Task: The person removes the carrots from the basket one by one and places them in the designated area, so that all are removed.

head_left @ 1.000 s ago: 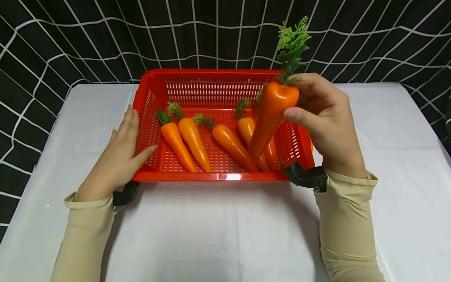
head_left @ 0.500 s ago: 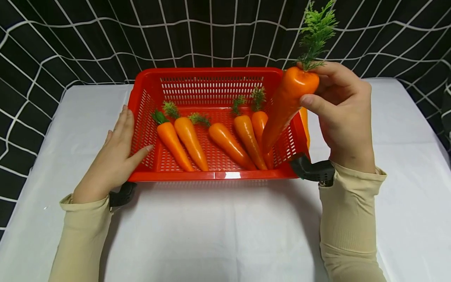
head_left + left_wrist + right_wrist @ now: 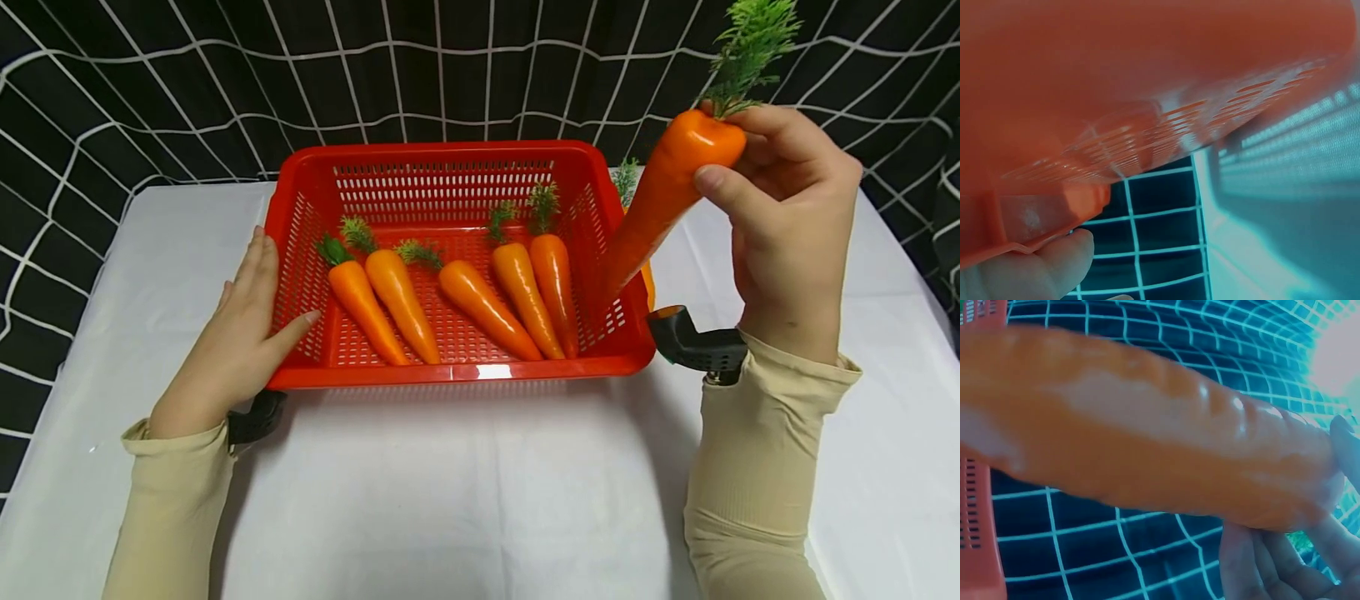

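My right hand (image 3: 798, 200) pinches a carrot (image 3: 678, 179) near its thick top, thumb in front and fingers behind. The carrot is tilted, green leaves up, its tip overlapping the right rim of the red basket (image 3: 450, 375) in the head view. In the right wrist view the carrot (image 3: 1147, 437) fills much of the frame. My left hand (image 3: 232, 333) rests with straight fingers along the basket's left side, thumb over the rim; the left wrist view shows fingertips (image 3: 1069, 259) at the basket wall (image 3: 1116, 81). Several carrots (image 3: 487, 308) lie inside the basket.
Behind the basket's right side, an orange thing (image 3: 648, 287) and green leaves (image 3: 625, 179) show outside it. A white cloth (image 3: 390, 483) covers the table. Black fabric with a white grid (image 3: 465, 75) rises behind and at the sides.
My right hand has moved right and away from me with the carrot, from over the basket to past its right rim. My left hand stays at the basket's left side.
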Demonstrator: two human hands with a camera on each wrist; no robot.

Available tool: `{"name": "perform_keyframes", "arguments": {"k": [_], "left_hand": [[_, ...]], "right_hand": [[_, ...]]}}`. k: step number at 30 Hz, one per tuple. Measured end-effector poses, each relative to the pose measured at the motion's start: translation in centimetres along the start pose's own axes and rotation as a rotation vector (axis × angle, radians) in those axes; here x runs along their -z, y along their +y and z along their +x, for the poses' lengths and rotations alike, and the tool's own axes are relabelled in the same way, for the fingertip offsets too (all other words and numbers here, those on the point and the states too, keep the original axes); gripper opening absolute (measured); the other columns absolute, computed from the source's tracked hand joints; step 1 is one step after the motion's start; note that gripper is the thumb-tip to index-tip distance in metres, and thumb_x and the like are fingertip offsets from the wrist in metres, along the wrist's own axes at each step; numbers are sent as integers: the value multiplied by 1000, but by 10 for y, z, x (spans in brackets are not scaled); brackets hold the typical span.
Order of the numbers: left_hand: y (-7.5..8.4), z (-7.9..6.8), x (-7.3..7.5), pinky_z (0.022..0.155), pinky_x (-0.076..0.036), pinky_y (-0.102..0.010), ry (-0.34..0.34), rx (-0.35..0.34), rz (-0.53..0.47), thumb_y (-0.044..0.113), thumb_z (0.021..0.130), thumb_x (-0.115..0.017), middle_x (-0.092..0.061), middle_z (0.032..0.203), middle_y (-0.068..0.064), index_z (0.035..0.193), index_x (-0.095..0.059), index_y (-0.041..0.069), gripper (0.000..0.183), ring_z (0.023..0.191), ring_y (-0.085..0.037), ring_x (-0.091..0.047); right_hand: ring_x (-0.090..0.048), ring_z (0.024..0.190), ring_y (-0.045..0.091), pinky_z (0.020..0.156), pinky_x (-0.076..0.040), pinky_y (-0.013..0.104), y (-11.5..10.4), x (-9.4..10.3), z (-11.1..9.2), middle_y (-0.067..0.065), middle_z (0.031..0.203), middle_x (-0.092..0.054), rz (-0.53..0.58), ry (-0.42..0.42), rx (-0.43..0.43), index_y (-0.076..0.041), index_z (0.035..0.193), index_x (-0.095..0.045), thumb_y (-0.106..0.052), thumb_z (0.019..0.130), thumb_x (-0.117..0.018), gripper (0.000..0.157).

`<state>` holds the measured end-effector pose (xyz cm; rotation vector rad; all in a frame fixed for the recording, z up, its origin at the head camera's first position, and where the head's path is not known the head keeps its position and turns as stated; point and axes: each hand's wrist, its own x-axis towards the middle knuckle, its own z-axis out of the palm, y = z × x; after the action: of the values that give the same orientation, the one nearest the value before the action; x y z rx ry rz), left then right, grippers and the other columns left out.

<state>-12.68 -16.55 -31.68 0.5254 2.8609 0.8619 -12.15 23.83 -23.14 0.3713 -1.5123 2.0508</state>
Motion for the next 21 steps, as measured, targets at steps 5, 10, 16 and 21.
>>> {"name": "perform_keyframes", "arguments": {"k": [5, 10, 16, 21], "left_hand": [[-1, -1, -1, 107, -5, -63, 4, -1, 0, 31, 96, -51, 12, 156, -12, 149, 4, 0, 83, 143, -31, 4], [-1, -2, -1, 107, -4, -63, 4, 0, -3, 32, 96, -51, 13, 156, -12, 149, 4, -1, 83, 143, -31, 4], [-1, -2, -1, 108, -3, -62, 4, -4, -10, 31, 96, -51, 12, 156, -12, 149, 4, 0, 82, 143, -31, 4], [0, -2, 0, 107, -5, -62, 9, -14, -12, 32, 96, -51, 12, 156, -12, 149, 4, 0, 83, 143, -31, 4]], "right_hand": [[-60, 82, 34, 79, -52, 32, -3, 6, 2, 28, 93, -63, -29, 32, 5, 23, 98, -60, 20, 69, -68, 31], [-61, 82, 32, 78, -52, 30, -3, 18, 5, 25, 93, -64, -30, 11, -68, 21, 100, -60, 23, 71, -64, 29], [-60, 82, 29, 77, -52, 29, 5, 39, 12, 21, 90, -65, -62, -24, -156, 18, 101, -63, 20, 75, -63, 26], [-60, 81, 29, 71, -55, 29, 17, 65, 19, 21, 91, -61, 111, -1, -312, 16, 101, -62, 19, 82, -57, 20]]}}
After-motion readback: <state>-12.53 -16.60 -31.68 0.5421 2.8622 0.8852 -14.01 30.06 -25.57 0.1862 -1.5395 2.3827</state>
